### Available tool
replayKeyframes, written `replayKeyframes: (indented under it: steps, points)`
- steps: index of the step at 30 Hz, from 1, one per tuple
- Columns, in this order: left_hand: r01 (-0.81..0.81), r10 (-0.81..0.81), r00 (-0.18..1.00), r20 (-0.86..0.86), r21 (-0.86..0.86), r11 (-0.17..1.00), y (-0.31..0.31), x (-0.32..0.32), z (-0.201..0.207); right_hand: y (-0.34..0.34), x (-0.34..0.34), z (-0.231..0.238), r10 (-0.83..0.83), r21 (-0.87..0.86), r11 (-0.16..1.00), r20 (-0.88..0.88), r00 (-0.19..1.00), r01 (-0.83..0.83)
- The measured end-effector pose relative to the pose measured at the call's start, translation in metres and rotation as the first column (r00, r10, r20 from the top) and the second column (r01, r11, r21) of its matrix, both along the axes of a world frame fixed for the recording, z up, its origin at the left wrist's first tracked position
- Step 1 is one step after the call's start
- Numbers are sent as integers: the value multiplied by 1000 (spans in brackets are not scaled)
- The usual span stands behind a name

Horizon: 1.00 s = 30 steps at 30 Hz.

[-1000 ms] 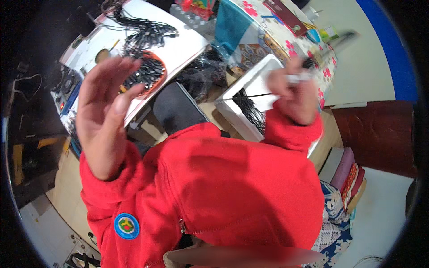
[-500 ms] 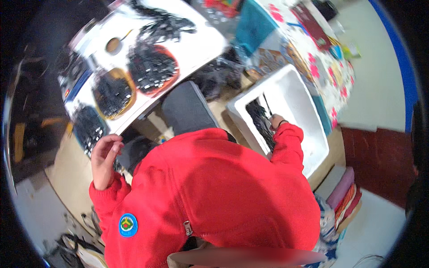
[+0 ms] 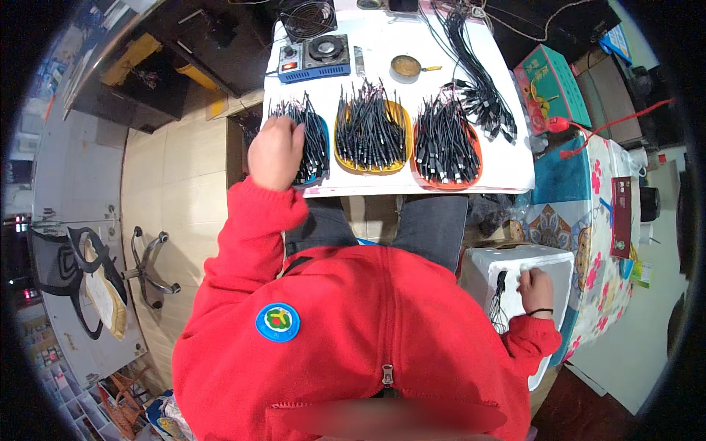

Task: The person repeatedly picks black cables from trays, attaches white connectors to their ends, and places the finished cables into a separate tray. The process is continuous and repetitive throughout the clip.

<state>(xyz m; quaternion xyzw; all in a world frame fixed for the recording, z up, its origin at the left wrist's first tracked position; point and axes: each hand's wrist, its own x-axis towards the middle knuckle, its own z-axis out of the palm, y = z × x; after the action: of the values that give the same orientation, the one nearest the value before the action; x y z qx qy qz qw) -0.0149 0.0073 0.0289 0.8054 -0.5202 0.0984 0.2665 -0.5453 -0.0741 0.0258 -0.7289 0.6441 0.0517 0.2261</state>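
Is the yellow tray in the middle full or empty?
Full: black cables are bunched across the yellow tray, hiding most of its floor, with many ends sticking out past its far rim.

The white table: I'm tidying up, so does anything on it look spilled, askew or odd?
I see no spill. One thing looks slightly odd: a loose cable bundle sprawls along the right of the white table, while other black cables lie in the blue tray, yellow tray and orange tray.
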Motion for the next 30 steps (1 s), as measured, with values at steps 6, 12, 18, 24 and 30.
replayKeyframes:
  steps: [6, 12, 18, 24, 30]
  points:
    - [-153, 149, 988, 35, 158, 976, -29, 15, -21, -20, 171, 33, 448, -296, 885, 334, 829, -359]
    - [-212, 222, 974, -43, 174, 962, -27, 17, -23, -55, 306, 17, 528, -300, 845, 338, 779, -443]
    - [-175, 185, 962, -200, 63, 982, -25, 21, -20, -56, 377, -6, 437, -322, 869, 146, 888, -375]
    - [-185, 21, 792, -611, -207, 961, -9, 25, -7, -61, 376, -19, 386, -307, 901, 242, 890, -307]
    - [-161, -321, 420, -849, -418, 894, 2, 22, 20, -75, 357, -12, 239, -62, 968, 524, 817, -244]
